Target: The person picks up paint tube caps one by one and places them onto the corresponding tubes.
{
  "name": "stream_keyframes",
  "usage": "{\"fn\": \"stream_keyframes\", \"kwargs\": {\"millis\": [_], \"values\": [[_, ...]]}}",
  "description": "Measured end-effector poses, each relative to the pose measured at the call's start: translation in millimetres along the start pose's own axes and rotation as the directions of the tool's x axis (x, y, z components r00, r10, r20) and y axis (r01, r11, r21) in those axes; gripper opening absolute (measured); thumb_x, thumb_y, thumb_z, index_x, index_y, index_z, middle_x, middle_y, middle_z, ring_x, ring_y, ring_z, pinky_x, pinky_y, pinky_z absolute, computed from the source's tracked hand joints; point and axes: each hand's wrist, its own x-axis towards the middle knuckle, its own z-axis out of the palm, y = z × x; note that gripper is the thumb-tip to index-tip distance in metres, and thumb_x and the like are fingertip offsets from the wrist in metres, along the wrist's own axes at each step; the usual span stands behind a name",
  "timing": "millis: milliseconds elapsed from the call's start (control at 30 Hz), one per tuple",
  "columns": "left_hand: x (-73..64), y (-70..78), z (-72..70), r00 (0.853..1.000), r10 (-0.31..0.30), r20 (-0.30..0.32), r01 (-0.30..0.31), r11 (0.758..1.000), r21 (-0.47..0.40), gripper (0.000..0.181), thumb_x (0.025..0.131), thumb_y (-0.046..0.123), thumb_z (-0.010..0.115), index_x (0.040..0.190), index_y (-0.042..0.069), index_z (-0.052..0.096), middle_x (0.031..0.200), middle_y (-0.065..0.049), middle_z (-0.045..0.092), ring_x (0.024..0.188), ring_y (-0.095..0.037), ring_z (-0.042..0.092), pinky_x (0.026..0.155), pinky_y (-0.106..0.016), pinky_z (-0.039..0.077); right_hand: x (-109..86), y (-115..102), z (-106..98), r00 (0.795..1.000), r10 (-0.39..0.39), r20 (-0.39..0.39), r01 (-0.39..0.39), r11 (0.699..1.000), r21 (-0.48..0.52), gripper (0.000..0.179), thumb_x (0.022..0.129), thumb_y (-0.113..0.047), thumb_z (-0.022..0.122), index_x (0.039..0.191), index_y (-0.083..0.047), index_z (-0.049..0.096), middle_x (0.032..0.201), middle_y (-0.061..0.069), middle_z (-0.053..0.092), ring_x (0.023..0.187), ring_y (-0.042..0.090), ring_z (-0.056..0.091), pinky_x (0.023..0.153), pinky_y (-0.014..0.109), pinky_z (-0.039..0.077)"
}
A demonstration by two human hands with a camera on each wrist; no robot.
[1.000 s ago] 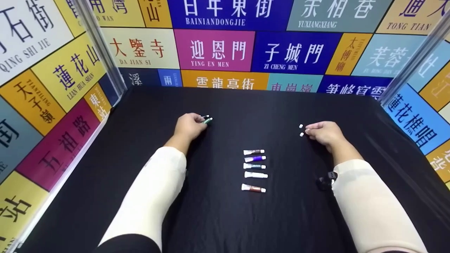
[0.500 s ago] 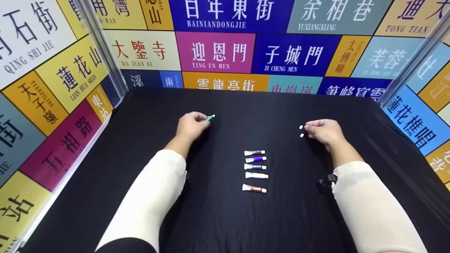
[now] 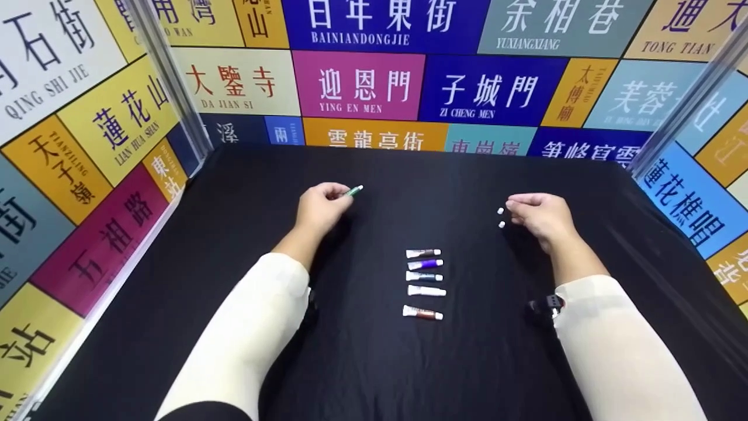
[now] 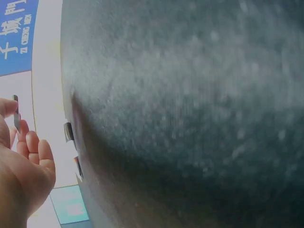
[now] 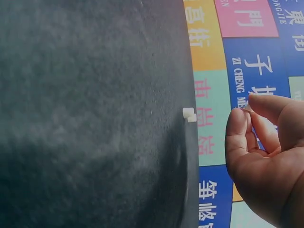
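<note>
In the head view my left hand [image 3: 322, 206] pinches a small green paint tube [image 3: 354, 191], its white tip pointing up and right. The left wrist view shows this tube [image 4: 17, 114] edge-on between thumb and fingers. Beyond that hand, two dark tubes, one of them this dark tube [image 4: 69, 131], lie on the cloth, hidden by the hand in the head view. My right hand [image 3: 542, 217] holds thumb and forefinger together on a small white cap [image 5: 245, 109], mostly covered by the fingertips. Two loose white caps [image 3: 500, 211] lie just left of it.
Several paint tubes [image 3: 425, 276] with white caps lie in a column at mid-table, between the forearms. Black cloth [image 3: 374, 362] covers the table. Walls printed with street names [image 3: 356, 85] stand at the back and both sides.
My left hand has moved slightly up and right with the green tube, and the dark tube beside it has dropped out of sight. The right hand has risen a little from beside the loose caps.
</note>
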Motion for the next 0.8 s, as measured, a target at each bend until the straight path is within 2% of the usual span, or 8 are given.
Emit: {"fn": "stream_keyframes", "kwargs": {"millis": [167,333,533,800], "values": [[-5.0,6.4,2.8,1.000,0.023,-0.018,-0.024,0.997,-0.069,0.021,0.089,0.022,0.076,0.107,0.013,0.083,0.091,0.002,0.071,0.089,-0.014,0.061,0.081,-0.025,0.049,-3.6,-2,4,1.000,-0.007,-0.025,0.008,0.999,0.044,0.041,0.100,-0.021,0.075,0.132,0.003,0.069,0.087,-0.018,0.076,0.078,0.001,0.071,0.081,0.018,0.062],[-10.2,11.4,4.7,0.999,0.037,-0.031,-0.040,0.993,-0.108,0.022,0.088,0.020,0.076,0.107,0.013,0.083,0.090,0.002,0.070,0.087,-0.012,0.060,0.079,-0.023,0.047,-8.0,-5,9,1.000,-0.027,-0.014,0.028,0.997,0.066,0.037,0.100,-0.021,0.076,0.129,0.000,0.070,0.080,-0.023,0.073,0.075,0.001,0.070,0.077,0.016,0.061],[-16.1,16.0,7.4,0.997,0.071,-0.043,-0.077,0.982,-0.171,0.021,0.087,0.018,0.076,0.106,0.013,0.083,0.088,0.004,0.069,0.085,-0.011,0.060,0.078,-0.022,0.048,-18.4,-14,14,0.998,-0.055,-0.016,0.056,0.995,0.080,0.037,0.099,-0.024,0.077,0.129,-0.002,0.071,0.082,-0.023,0.073,0.074,0.002,0.069,0.073,0.014,0.059],[-25.9,22.9,13.2,0.991,0.106,-0.084,-0.125,0.953,-0.277,0.018,0.088,0.018,0.079,0.105,0.013,0.083,0.087,0.005,0.069,0.083,-0.009,0.061,0.077,-0.022,0.050,-36.1,-28,21,0.994,-0.105,-0.042,0.109,0.988,0.105,0.038,0.097,-0.027,0.080,0.126,-0.003,0.074,0.090,-0.017,0.077,0.078,0.006,0.072,0.078,0.016,0.061]]}}
